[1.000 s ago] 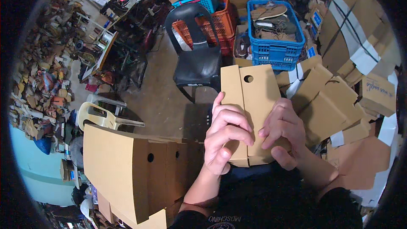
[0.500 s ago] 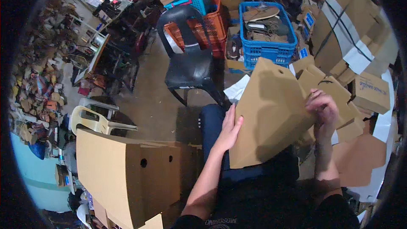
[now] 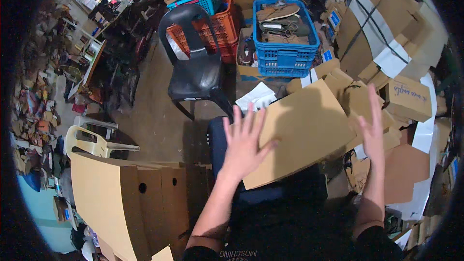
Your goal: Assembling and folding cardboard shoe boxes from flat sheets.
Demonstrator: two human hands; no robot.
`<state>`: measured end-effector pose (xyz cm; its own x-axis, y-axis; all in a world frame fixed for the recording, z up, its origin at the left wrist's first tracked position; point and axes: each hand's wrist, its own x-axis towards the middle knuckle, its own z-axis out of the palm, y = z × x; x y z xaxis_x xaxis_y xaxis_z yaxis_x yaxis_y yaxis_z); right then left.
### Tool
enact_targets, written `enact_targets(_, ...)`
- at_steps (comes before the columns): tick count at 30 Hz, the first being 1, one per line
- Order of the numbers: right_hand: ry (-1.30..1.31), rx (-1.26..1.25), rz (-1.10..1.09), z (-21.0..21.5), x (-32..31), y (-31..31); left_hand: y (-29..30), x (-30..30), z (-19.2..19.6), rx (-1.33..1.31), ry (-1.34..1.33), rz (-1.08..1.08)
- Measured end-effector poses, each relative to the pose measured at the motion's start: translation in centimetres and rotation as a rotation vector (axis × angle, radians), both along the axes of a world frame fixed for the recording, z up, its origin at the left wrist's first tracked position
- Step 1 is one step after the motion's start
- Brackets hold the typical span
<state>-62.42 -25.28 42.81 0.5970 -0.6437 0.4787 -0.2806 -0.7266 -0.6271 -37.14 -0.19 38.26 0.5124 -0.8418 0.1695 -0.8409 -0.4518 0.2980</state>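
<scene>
A brown cardboard box (image 3: 307, 125) rests on my lap, its broad plain face turned up and its long sides slanting up to the right. Over its left end my left hand (image 3: 243, 147) is spread wide, fingers apart, with the thumb above the cardboard; whether it touches cannot be made out. Beyond the right end, my right hand (image 3: 372, 133) is held up, open and holding nothing, with a gap between it and the box.
Brown boxes with round holes (image 3: 111, 198) stand at my left, beside a cream plastic chair (image 3: 92, 142). Ahead are a black plastic chair (image 3: 195, 72) and a blue crate (image 3: 285, 58) of shoes. More cardboard boxes (image 3: 408, 99) crowd the right.
The box has tipped from a steep slant to lying flatter, and its holed side no longer shows. Both hands have come off its sides and spread open. The whole view has shifted slightly.
</scene>
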Motion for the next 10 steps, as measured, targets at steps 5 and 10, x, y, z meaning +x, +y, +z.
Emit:
enact_targets(5, 0.469, 0.083, 0.182, 0.0, 3.6, 1.5, -1.1, -2.6, -1.4, 0.03, 0.132, -0.195)
enact_targets(10, 0.362, 0.3, 0.256, -4.8, 2.7, 0.4, 0.7, -2.0, 0.9, 0.113, 0.003, -0.178)
